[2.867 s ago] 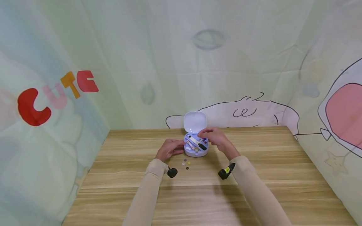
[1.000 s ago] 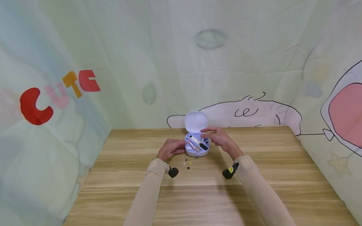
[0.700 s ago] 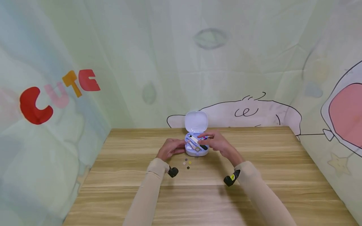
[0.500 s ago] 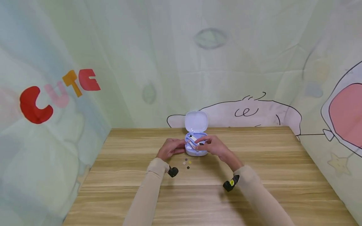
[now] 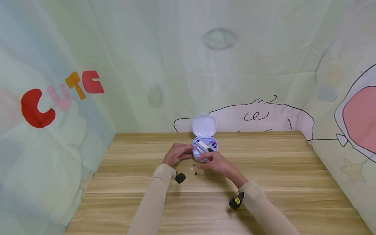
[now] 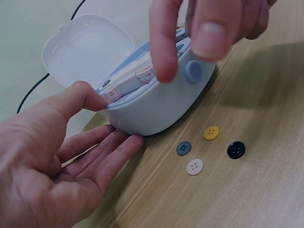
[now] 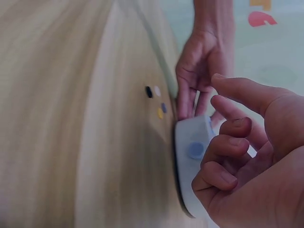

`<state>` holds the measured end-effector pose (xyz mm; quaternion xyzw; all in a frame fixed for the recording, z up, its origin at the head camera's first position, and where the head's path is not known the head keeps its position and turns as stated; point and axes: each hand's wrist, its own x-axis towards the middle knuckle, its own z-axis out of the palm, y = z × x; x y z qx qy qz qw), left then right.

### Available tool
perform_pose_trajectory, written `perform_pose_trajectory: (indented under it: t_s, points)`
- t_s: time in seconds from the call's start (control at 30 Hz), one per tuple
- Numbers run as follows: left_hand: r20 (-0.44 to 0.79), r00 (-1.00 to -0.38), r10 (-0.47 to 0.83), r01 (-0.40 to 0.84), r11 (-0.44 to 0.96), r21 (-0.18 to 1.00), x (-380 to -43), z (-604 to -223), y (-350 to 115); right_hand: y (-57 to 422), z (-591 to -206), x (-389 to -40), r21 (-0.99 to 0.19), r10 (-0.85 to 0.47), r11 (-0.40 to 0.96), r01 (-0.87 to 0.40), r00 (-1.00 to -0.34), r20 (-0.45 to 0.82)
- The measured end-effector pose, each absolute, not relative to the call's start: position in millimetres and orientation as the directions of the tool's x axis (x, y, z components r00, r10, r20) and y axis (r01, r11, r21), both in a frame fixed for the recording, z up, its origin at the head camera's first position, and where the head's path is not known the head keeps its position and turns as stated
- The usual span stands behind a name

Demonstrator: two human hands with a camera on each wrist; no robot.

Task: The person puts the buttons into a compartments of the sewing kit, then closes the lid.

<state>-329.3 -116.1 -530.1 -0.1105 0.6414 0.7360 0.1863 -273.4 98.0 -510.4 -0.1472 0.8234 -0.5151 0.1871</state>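
Note:
A pale blue sewing box (image 6: 156, 111) stands on the table with its white lid (image 5: 204, 125) raised. My left hand (image 5: 177, 153) holds its left side, thumb on the rim and fingers against the lower wall. Over its front edge hovers my right hand (image 5: 217, 163), thumb and forefinger apart with nothing seen between them, the other fingers bent. Below that hand lie a yellow button (image 6: 211, 133), a grey-blue button (image 6: 184, 148), a white button (image 6: 194, 166) and a black button (image 6: 236, 150). A white tool with a dark end (image 5: 204, 146) lies inside the box, partly hidden.
Several coloured buttons (image 5: 212, 144) sit in the box's right compartment. A folded strip with printed numbers (image 6: 128, 85) lies at its left. The wood-grain table (image 5: 141, 163) meets a printed curtain (image 5: 132, 81) behind the box.
My right hand has moved from the box's right compartment across its contents, toward me and down to the front edge near the loose buttons. The left hand keeps its hold on the box.

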Motion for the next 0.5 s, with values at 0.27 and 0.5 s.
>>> perform_pose_trajectory:
  t_s: [0.27,0.5]
  points:
    - [-0.391,-0.909,0.143,-0.407,-0.115,0.906,-328.0,-528.9,-115.7,91.0,-528.1,-268.1,-0.858,-0.497,0.478,-0.188,-0.863,-0.088]
    - [-0.4,-0.905,0.143,-0.417,-0.113,0.902,-328.3,-528.7,-116.2,84.6,-536.2,-263.6,-0.817,-0.516,0.498,-0.291,-0.857,-0.01]
